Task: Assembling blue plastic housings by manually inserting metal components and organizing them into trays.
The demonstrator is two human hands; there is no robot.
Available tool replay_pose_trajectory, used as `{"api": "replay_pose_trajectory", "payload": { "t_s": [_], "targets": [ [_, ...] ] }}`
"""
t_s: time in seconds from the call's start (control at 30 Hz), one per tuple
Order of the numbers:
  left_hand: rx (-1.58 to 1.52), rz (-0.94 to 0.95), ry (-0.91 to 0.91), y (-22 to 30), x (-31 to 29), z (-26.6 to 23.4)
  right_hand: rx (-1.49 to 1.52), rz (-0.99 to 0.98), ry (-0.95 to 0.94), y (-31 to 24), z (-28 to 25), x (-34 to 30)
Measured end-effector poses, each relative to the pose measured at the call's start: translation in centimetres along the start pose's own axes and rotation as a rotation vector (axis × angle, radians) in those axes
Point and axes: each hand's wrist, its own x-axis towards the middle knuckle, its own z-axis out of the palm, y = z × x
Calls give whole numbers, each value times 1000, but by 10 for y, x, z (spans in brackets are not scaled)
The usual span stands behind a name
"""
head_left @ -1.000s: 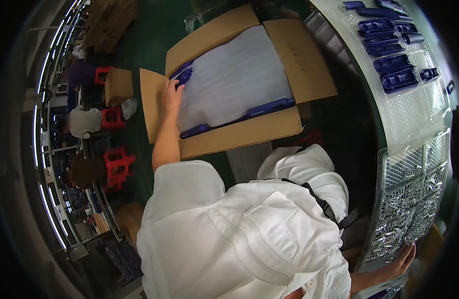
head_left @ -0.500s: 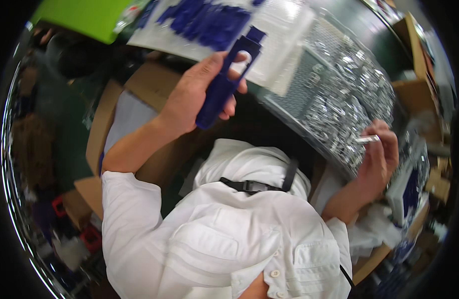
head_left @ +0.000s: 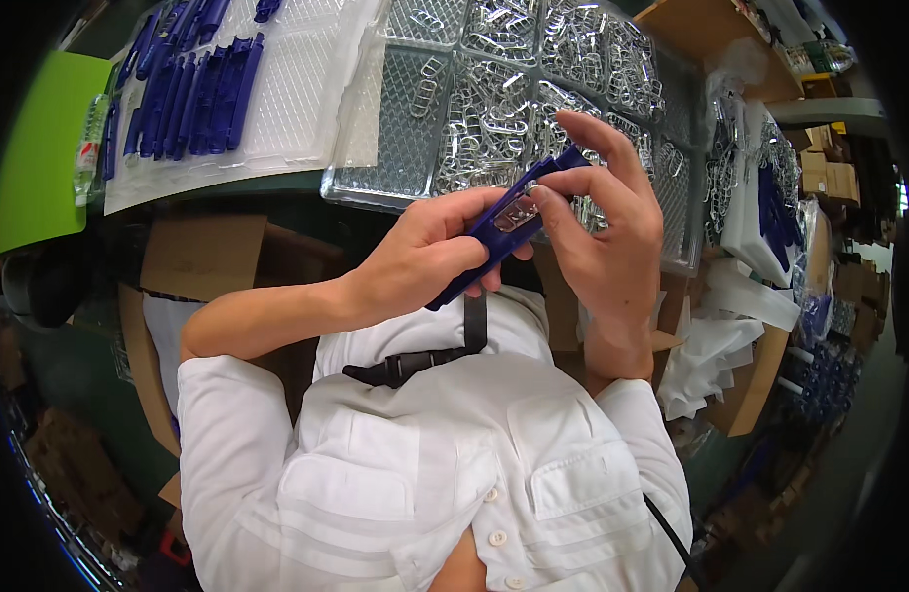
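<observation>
My left hand [head_left: 410,252] is closed round a long, dark blue plastic handle piece [head_left: 492,240], tilted with its upper end to the right. A shiny metal clip [head_left: 515,214] lies at the opening in the blue piece. My right hand [head_left: 612,222] is closed at that clip, thumb and index finger pinching its upper end while the other fingers stay lifted. Whether the clip is fully seated cannot be made out. Just beyond my hands is a clear compartment tray [head_left: 393,128] with many similar metal clips [head_left: 489,94].
At the far left, several blue plastic pieces [head_left: 198,99] lie on a white textured tray [head_left: 302,99]. A green panel [head_left: 40,148] stands beside it. Cardboard boxes [head_left: 203,257] sit below the table edge. On the right are bagged metal parts [head_left: 726,168] and crumpled white wrapping [head_left: 716,360].
My right hand has come from the clip tray to the blue piece, bringing a metal clip. My left hand has moved down and right with the blue piece. The view has turned.
</observation>
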Motion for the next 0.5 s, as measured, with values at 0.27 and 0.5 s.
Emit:
{"api": "replay_pose_trajectory", "payload": {
  "t_s": [0.27, 0.5],
  "targets": [
    [28, 18, 68, -10, -2, 1, -123, -10, -22, -5, 0, -3],
    [125, 47, 100, -26, 1, -4, -150, 49, -149, 8, 13, -4]
  ]
}}
